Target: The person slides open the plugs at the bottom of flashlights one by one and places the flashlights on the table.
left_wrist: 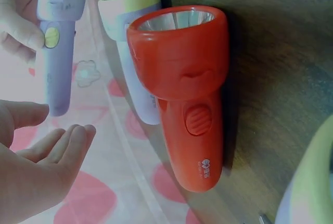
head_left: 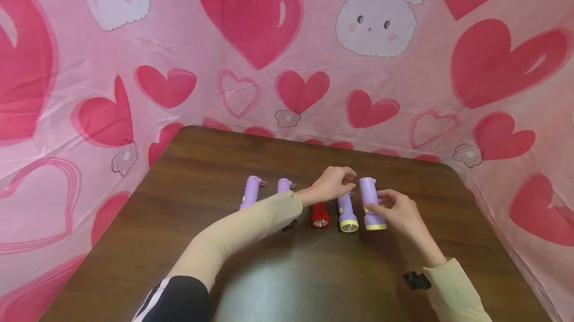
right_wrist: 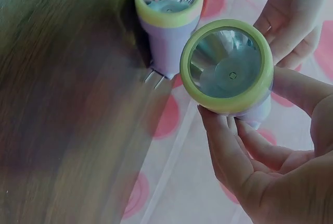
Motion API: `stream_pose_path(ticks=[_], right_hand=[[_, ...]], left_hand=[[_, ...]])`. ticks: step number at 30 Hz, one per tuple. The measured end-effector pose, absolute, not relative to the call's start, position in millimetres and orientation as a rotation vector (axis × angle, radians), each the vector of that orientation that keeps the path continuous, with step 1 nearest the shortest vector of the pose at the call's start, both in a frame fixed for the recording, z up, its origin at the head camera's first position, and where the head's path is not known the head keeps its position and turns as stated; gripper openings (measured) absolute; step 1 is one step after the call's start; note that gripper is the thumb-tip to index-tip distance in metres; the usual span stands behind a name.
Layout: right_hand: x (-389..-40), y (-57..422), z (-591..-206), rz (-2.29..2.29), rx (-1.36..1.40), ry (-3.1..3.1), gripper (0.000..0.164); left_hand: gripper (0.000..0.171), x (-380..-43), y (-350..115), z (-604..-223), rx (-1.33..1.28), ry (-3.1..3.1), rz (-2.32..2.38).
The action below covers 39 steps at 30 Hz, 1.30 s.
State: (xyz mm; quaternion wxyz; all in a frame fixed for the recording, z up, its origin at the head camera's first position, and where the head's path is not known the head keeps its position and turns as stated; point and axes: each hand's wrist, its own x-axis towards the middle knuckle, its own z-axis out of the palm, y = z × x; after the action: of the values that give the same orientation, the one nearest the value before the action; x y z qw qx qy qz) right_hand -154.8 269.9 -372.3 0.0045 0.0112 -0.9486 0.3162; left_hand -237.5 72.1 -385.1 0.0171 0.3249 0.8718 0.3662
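Note:
Between the thumb and fingers of my right hand (head_left: 399,211) is a purple flashlight (head_left: 369,193) with a yellow rim and a yellow switch. In the right wrist view its lens (right_wrist: 227,65) faces the camera. My left hand (head_left: 334,183) reaches across with thumb and fingers apart, close to that flashlight's tail end, and holds nothing. Beneath this hand, partly covered by it, lie a second purple flashlight (head_left: 348,215) and a red flashlight (head_left: 320,215). Metal plug prongs (right_wrist: 154,78) stick out of the second one's tail in the right wrist view.
Two more purple flashlights, one at far left (head_left: 251,191) and one beside it (head_left: 284,185), lie partly behind the left sleeve (head_left: 242,227). All are on a dark wooden table (head_left: 341,282). A pink heart-patterned cloth (head_left: 255,18) hangs around the table's far edges.

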Motion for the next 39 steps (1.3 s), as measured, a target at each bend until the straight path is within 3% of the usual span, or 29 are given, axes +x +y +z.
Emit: stream_pose_path(ticks=[39], right_hand=[[-146, 242, -374, 1.106, 0.069, -2.802, 0.050]], left_hand=[[0.027, -220, 52, -378, 0.991, 2.569, 1.657]])
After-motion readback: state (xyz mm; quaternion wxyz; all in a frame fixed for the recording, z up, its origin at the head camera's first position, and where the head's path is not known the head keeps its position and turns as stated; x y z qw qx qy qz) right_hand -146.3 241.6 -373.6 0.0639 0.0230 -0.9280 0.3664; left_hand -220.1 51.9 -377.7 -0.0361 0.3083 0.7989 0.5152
